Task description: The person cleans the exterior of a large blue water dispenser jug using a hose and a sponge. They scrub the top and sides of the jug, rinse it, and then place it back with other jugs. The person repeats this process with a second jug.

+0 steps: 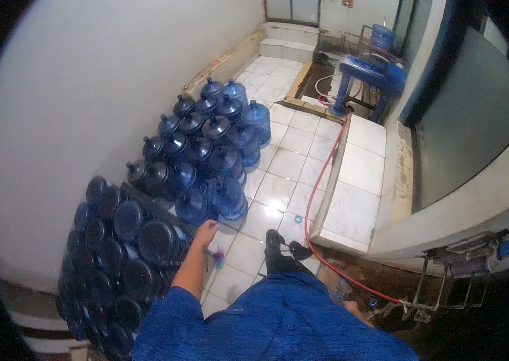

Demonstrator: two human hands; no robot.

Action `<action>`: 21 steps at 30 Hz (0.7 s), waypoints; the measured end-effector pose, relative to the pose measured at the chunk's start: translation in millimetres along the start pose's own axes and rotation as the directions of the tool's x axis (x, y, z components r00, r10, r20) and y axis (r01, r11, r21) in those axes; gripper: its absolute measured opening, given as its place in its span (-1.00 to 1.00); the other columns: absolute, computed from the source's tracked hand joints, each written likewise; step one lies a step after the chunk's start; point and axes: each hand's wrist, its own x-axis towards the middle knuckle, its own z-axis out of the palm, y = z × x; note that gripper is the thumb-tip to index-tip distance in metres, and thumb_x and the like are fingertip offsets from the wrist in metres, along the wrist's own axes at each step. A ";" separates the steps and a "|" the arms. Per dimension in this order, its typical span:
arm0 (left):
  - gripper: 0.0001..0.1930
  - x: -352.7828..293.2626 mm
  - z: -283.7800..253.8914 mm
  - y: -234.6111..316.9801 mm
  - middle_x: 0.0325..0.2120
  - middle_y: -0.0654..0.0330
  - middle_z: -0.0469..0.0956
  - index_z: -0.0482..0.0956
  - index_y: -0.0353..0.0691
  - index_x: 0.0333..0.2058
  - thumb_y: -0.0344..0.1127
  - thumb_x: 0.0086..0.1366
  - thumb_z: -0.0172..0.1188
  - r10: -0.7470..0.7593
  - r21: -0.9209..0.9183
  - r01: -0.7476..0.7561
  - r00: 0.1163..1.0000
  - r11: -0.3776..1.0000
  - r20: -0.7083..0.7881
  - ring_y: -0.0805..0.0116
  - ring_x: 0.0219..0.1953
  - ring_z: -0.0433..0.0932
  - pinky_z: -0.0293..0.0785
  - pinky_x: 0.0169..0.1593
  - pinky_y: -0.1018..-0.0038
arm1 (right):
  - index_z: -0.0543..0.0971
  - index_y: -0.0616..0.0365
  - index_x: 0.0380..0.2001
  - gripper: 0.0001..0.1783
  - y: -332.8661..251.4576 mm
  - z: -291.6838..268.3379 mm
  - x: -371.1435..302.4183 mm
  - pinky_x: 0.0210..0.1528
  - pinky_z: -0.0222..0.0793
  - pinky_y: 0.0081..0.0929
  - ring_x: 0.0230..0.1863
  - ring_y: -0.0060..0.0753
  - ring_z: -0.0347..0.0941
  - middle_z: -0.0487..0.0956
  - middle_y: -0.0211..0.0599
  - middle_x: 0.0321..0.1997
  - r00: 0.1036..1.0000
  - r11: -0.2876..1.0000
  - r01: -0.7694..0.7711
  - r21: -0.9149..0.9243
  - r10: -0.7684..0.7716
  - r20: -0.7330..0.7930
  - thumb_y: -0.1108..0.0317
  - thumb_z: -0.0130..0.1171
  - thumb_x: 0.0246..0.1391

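My left hand hangs in front of me, just short of the nearest upright blue water jugs. Its fingers look curled together, and nothing shows in them. Whether it touches a jug I cannot tell. Low on my right side, my right hand shows only in part past my blue shirt, its fingers hidden. More large jugs lie stacked on their sides left of my left arm, bases facing out. The upright ones stand in close rows along the wall, necks up.
A red hose runs along the white tiled floor beside a tiled ledge. A blue stand with a jug is at the far right. Near my feet lie a pink-and-blue scrap and a blue ring. A metal rack stands right.
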 end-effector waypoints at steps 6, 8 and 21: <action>-0.48 119.7 14.2 94.5 0.03 -0.09 0.61 0.51 -0.31 0.13 -0.05 0.35 0.22 0.228 0.015 -0.238 0.946 0.971 0.229 0.04 0.09 0.59 0.47 0.16 0.26 | 0.70 0.02 -0.23 -0.64 -103.7 -14.8 98.6 -0.27 0.52 -0.05 -0.27 -0.10 0.65 0.70 -0.09 -0.30 0.997 0.997 0.077 -0.007 -0.078 -0.024 0.04 0.06 0.23; -0.45 149.6 21.7 87.5 0.08 -0.11 0.58 0.49 -0.32 0.16 -0.02 0.35 0.20 0.173 0.103 -0.226 0.912 0.969 0.372 0.01 0.13 0.56 0.45 0.18 0.24 | 0.71 0.00 -0.25 -0.64 -150.3 -42.3 161.5 -0.27 0.52 -0.04 -0.27 -0.09 0.65 0.70 -0.09 -0.30 0.960 0.953 0.247 -0.175 -0.266 -0.093 0.05 0.02 0.25; -0.52 321.4 -50.6 -71.6 0.11 -0.05 0.57 0.61 -0.20 0.09 -0.01 0.35 0.15 -0.385 0.371 0.210 0.778 0.904 0.497 -0.05 0.11 0.57 0.50 0.13 0.14 | 0.53 0.26 -0.10 -0.70 -627.2 -395.7 268.5 -0.25 0.49 -0.40 -0.27 -0.39 0.56 0.63 -0.25 -0.28 0.821 0.695 0.545 0.469 -0.329 -0.466 0.23 0.11 0.31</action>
